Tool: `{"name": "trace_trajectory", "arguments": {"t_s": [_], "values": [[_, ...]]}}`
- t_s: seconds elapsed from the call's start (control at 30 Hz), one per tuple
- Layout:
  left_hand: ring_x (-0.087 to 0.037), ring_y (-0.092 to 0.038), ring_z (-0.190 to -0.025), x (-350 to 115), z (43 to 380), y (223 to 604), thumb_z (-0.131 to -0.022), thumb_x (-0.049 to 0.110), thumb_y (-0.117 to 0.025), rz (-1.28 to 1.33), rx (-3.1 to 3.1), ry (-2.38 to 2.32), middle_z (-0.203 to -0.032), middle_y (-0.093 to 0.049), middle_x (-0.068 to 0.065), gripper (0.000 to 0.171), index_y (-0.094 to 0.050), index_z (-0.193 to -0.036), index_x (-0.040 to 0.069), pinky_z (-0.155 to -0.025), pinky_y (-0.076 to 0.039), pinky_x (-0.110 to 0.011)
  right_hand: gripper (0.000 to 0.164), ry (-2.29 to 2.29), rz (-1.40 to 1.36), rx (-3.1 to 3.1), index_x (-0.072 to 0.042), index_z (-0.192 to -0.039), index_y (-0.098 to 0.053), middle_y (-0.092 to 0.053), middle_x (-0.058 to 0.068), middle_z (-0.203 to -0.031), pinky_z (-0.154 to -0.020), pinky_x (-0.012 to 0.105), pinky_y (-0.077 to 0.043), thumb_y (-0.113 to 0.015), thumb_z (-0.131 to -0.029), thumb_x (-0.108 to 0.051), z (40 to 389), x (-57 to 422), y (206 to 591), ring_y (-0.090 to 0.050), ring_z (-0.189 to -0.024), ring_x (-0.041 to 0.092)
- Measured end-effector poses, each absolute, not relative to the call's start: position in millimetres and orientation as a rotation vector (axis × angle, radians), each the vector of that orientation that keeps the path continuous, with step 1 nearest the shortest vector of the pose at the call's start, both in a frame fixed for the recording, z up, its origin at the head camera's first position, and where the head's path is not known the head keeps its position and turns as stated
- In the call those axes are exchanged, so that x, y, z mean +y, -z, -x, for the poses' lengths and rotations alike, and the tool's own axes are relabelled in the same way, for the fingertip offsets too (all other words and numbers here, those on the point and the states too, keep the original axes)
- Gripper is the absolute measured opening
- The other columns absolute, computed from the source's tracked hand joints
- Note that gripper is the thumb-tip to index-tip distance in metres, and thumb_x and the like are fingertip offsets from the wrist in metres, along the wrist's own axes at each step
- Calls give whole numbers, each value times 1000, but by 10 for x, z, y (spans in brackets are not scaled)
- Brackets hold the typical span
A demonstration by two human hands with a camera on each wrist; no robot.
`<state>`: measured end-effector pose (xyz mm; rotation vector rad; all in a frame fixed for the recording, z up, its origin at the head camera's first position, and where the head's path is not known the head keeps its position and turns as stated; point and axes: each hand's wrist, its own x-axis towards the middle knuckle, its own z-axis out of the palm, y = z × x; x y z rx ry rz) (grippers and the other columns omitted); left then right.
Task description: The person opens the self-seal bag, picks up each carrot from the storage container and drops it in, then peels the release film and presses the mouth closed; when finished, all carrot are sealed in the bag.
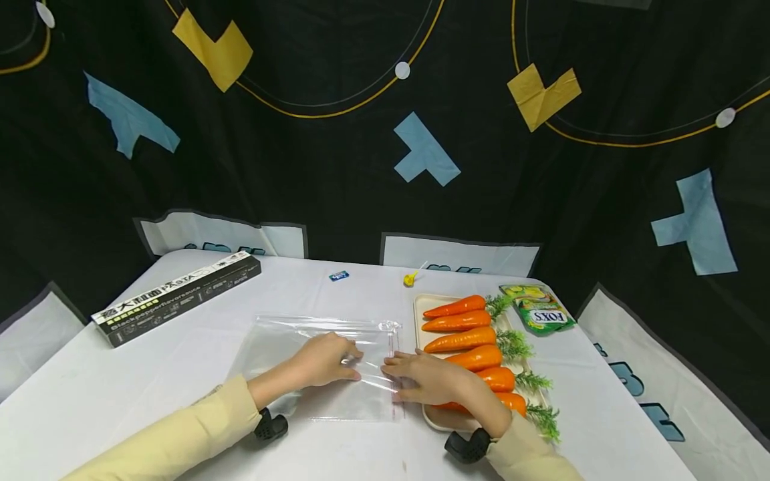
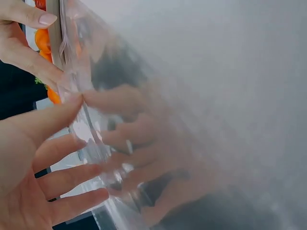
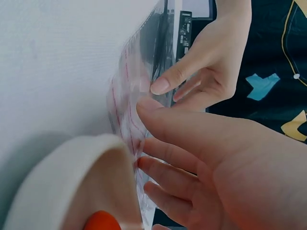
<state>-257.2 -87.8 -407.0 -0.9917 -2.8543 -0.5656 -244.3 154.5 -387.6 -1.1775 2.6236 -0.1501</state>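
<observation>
Across our white bench (image 1: 150,394), we rest a loosely extended left hand (image 1: 321,361), grasping nothing, on the clear bag (image 1: 361,399), whose pink-striped edge (image 1: 396,339) runs away from us under our nearer right hand (image 1: 430,381), likewise unclenched, near the carrots (image 1: 460,342).

I see bag (image 1: 351,406) mid-bench (image 1: 162,387). Carton (image 1: 180,297) behind it, off left. Tray (image 1: 433,300) just right of bag, carrots (image 1: 460,339) in it, leafy ends rightward. Packet (image 1: 538,308) beside tray's far right corner. Sachet (image 1: 339,275) near back edge, behind bag. Curtain (image 1: 331,180) beyond.
</observation>
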Motion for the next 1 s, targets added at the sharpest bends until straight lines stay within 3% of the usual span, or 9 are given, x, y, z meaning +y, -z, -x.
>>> {"name": "trace_trajectory", "arguments": {"t_s": [0.13, 0.37, 0.53, 0.7, 1.0], "values": [[-17, -67, -78, -867, 2560, 4061, -76, 25, -81, 1023, -2750, 521, -89, -74, 0, 18, -78, -88, 12, -72, -53, -38, 55, 167, 1164, 2634, -10, -140, -51, -47, 5, -145, -112, 50, -25, -61, -94, -37, 2435, 1558, 3896, -35, -138, 25], [-14, -66, -76, -881, 2558, 4057, -74, 22, -83, 983, -2706, 604, -78, -71, 9, 7, -76, -74, 20, -67, -51, -33, 48, 213, 1151, 2636, -10, -140, -51, -46, 7, -145, -111, 46, -28, -58, -97, -30, 2416, 1590, 3929, -36, -138, 26], [-14, -67, -81, -908, 2572, 4002, -76, 21, -81, 900, -2741, 683, -80, -71, 12, 6, -75, -74, 23, -70, -51, -35, 43, 229, 1162, 2638, -8, -139, -52, -47, 9, -144, -110, 46, -31, -57, -98, -21, 2416, 1598, 3924, -37, -137, 27], [-17, -66, -93, -965, 2562, 3913, -78, 22, -79, 813, -2768, 796, -86, -71, 13, 4, -76, -80, 25, -76, -51, -39, 44, 219, 1121, 2656, -11, -140, -52, -48, 6, -144, -109, 44, -33, -58, -97, -22, 2427, 1601, 3915, -38, -137, 25], [-17, -67, -94, -1057, 2532, 3801, -81, 26, -78, 767, -2680, 928, -88, -72, 10, 8, -77, -88, 22, -82, -51, -43, 45, 222, 1066, 2666, -12, -140, -53, -46, 5, -145, -110, 43, -32, -59, -97, -25, 2444, 1615, 3904, -36, -137, 25]]}}
